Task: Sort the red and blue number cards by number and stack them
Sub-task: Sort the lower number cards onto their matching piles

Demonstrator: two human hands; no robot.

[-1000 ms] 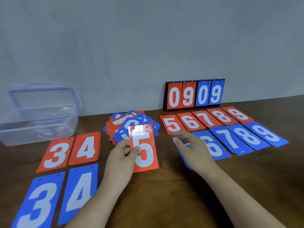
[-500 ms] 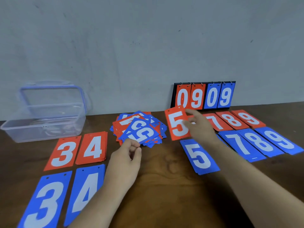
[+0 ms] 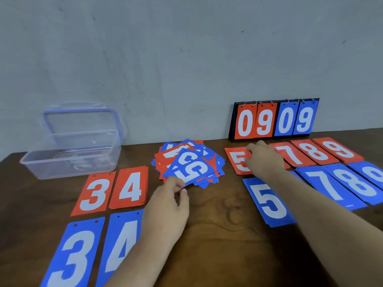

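Brown table [image 3: 217,235]: left hand [image 3: 165,206] pinching blue 5 card [image 3: 191,168]; right hand [image 3: 264,160] fingers flat on red 5 card [image 3: 235,162].

Soft even light, wide-angle edge distortion

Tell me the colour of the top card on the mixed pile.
Blue, with a white 5, in the head view.

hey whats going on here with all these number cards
A person is sorting red and blue number cards into stacks on a wooden table. The right hand rests on the red 5 stack, beside the red 7, 8 and 9. The left hand pinches the edge of the blue 5 card atop the unsorted pile. Stacks of 3s and 4s lie to the left.
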